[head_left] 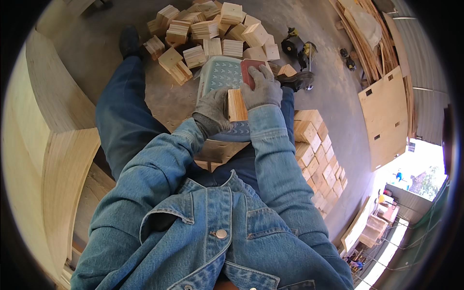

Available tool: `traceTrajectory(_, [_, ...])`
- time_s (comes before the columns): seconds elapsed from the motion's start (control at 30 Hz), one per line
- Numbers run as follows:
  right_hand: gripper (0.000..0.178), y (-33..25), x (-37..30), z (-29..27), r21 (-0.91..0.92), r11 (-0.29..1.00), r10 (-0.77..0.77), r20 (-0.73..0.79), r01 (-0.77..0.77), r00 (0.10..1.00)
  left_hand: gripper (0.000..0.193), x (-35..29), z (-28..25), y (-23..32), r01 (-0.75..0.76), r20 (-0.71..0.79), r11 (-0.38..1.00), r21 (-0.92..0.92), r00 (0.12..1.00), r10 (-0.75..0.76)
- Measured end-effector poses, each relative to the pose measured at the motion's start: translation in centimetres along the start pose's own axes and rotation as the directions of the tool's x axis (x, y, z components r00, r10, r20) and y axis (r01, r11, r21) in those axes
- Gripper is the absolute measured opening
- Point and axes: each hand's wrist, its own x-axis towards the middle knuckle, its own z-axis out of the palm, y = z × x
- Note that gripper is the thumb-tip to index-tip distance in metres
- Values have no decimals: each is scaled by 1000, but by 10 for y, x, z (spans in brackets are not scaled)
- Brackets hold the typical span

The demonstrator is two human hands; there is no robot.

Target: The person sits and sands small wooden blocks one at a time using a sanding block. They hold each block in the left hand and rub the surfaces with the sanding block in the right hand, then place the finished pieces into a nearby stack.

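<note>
My left hand [212,112], in a grey knit glove, grips a small plywood block [237,105] from its left side. My right hand [263,89], gloved the same way, is closed over a flat red rectangular block [248,72] that looks like a sanding block. Its wrist is just beside the plywood block's right edge; whether they touch I cannot tell. Both hands are above a pale blue-green plastic stool [218,72] with a patterned top, between my legs.
A loose heap of plywood blocks [205,30] lies beyond the stool. Stacked blocks [316,145] stand at my right. Yellow-black power tools [299,48] lie on the floor near my right foot. Large curved plywood panels [29,121] rise at left; boards [384,116] lean at far right.
</note>
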Motion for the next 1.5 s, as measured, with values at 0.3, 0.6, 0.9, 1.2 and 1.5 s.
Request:
traceTrajectory(0.3, [62, 10, -85, 1, 95, 991, -94, -62, 99, 994, 105, 0, -5, -1, -31, 3, 997, -66, 1000, 31])
traceTrajectory(0.6, [62, 12, -181, -11, 148, 959, -233, -85, 243, 969, 95, 0, -6, 3, -105, -11, 994, 28, 994, 106])
traceTrajectory(0.9, [58, -7, -62, 7, 57, 980, -183, -103, 190, 978, 110, -4, -2, -3, -156, -89, 988, 11, 984, 156])
traceTrajectory(1.2, [60, -9, -33, 4, 62, 996, -61, -1, 61, 998, 113, -3, -3, -1, -82, -33, 996, 16, 996, 83])
traceTrajectory(1.5, [61, 19, -180, -17, 132, 964, -224, -69, 232, 972, 112, 1, -2, 0, -48, 18, 998, 29, 999, 47])
